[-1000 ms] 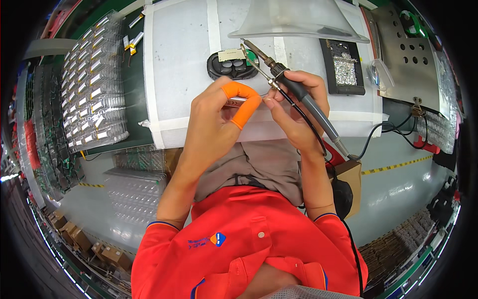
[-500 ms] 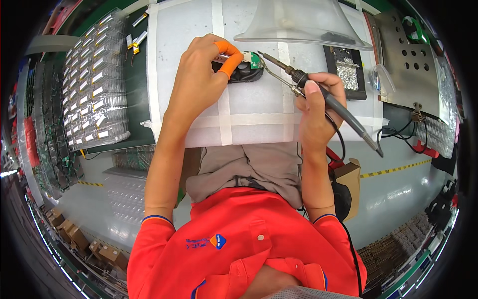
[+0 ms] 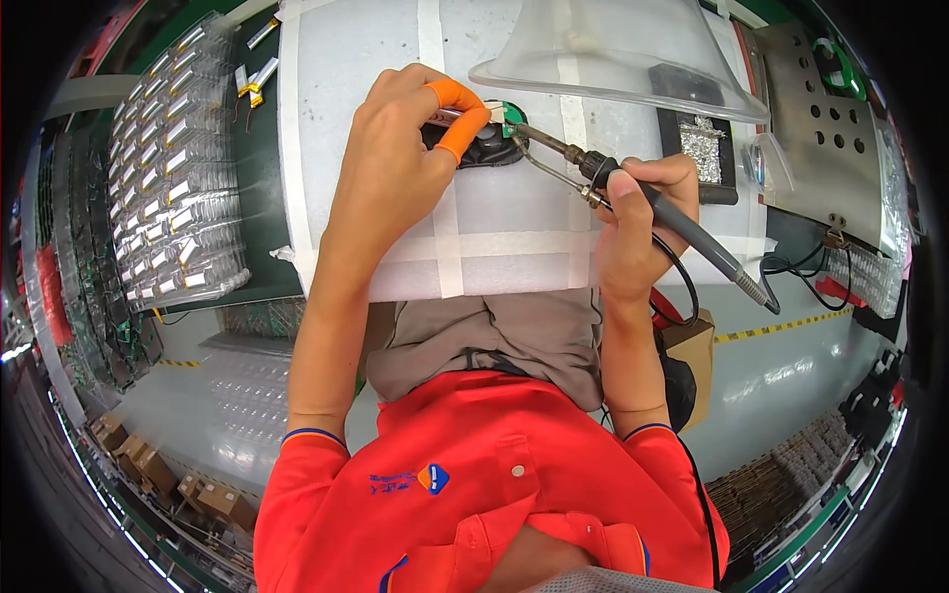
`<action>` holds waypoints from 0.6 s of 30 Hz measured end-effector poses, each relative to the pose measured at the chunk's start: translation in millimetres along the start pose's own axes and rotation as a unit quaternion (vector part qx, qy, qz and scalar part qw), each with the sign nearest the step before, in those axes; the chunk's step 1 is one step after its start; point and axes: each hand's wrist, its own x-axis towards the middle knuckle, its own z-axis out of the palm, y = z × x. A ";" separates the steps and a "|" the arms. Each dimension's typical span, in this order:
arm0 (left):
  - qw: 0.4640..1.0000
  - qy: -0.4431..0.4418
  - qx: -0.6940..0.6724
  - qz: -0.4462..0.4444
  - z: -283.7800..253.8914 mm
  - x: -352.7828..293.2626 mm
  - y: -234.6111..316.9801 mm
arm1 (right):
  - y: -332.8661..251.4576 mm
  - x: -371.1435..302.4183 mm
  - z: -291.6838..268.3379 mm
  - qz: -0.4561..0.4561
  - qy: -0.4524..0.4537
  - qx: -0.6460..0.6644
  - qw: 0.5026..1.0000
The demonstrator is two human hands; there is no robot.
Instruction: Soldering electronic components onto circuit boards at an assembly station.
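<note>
My right hand (image 3: 638, 222) grips a soldering iron (image 3: 700, 229) like a pen. A thin metal tube (image 3: 556, 173) runs along the iron, and both tips reach a small green circuit board (image 3: 512, 116). The board sits at the top of a black rounded housing (image 3: 486, 151) on the padded work surface. Orange finger covers (image 3: 453, 138) are on the thumb and index finger of my left hand (image 3: 390, 148). These fingers pinch closed at the board's left side; what lies between them is mostly hidden.
A clear funnel-shaped hood (image 3: 623, 59) hangs beyond the iron. Right of it stand a black tray (image 3: 727, 163) of silvery bits and a perforated metal box (image 3: 825, 138). Stacked clear trays (image 3: 183, 168) with small batteries fill the left. The iron's black cable (image 3: 682, 287) loops below my right hand.
My right hand has brought the soldering iron's tip left and down onto the circuit board, from just beside it. My left hand keeps its pinch by the board. The view has shifted slightly.
</note>
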 end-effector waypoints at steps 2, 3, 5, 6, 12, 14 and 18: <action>1.000 -0.002 -0.004 0.003 -0.4 0.3 0.1 | -0.4 -0.1 0.7 0.004 -0.004 0.009 1.000; 1.000 -0.005 -0.007 -0.002 -0.4 0.3 0.1 | -0.7 -0.1 0.9 0.007 -0.005 0.011 1.000; 1.000 -0.002 -0.004 0.004 -0.4 0.2 0.4 | -1.0 -0.1 1.5 0.007 -0.011 0.012 1.000; 1.000 -0.002 -0.002 0.002 -0.5 0.1 0.5 | -1.1 -0.2 1.6 0.007 -0.014 0.012 1.000; 1.000 -0.005 -0.013 0.005 -0.7 -0.1 0.2 | -1.3 -0.7 -0.7 0.003 -0.038 -0.003 0.999; 1.000 -0.002 -0.003 0.003 -1.0 -0.2 0.5 | -0.3 -0.9 -0.9 -0.012 -0.022 -0.006 1.000; 1.000 -0.007 0.009 -0.006 -1.4 -0.6 1.7 | -0.1 -1.5 -1.7 -0.022 -0.002 -0.007 1.000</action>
